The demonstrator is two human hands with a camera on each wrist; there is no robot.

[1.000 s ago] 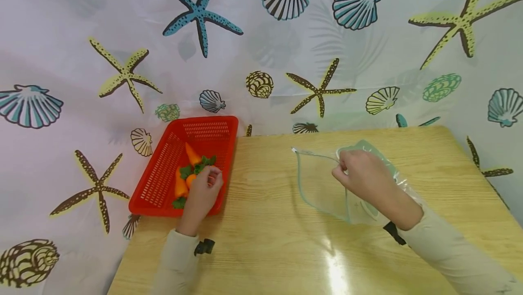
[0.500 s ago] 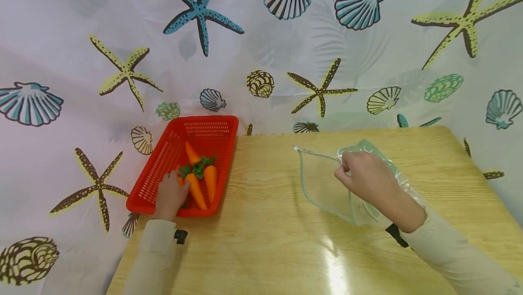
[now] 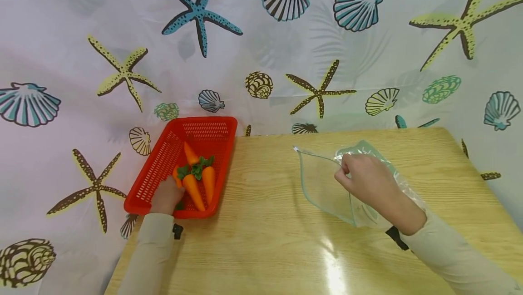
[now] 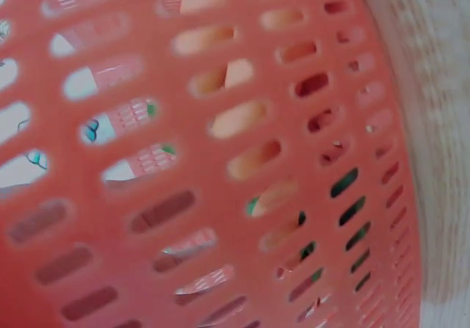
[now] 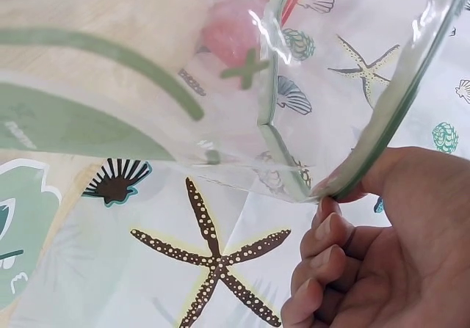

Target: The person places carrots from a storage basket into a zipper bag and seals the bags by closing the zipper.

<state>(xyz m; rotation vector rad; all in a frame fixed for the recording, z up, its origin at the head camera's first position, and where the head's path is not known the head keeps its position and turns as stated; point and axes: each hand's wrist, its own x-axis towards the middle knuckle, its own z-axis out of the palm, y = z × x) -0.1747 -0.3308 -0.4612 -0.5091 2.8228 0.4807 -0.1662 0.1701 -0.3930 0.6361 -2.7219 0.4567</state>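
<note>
In the head view my left hand [image 3: 166,195] reaches into the front left of the red basket [image 3: 140,208]. It grips the leftmost carrot [image 3: 177,177], whose lower part it covers; the fingertips are hidden. Several orange carrots with green leafy tops lie in the basket, such as the middle carrot [image 3: 194,191] and the right carrot [image 3: 209,185]. The left wrist view is filled by the slotted basket wall [image 4: 220,152], with bits of fingers showing through. My right hand [image 5: 382,262] pinches the green edge of a clear zip bag [image 3: 324,184] between thumb and index finger, its mouth spread.
A flat green printed piece [image 3: 361,147] lies on the wooden table [image 3: 265,240] beyond the right hand. The basket stands at the table's left, against a curtain [image 3: 261,27] printed with starfish and shells.
My left hand has moved from the basket's right side to its front left and sunk lower onto the leftmost carrot. The right hand and the bag have stayed nearly still.
</note>
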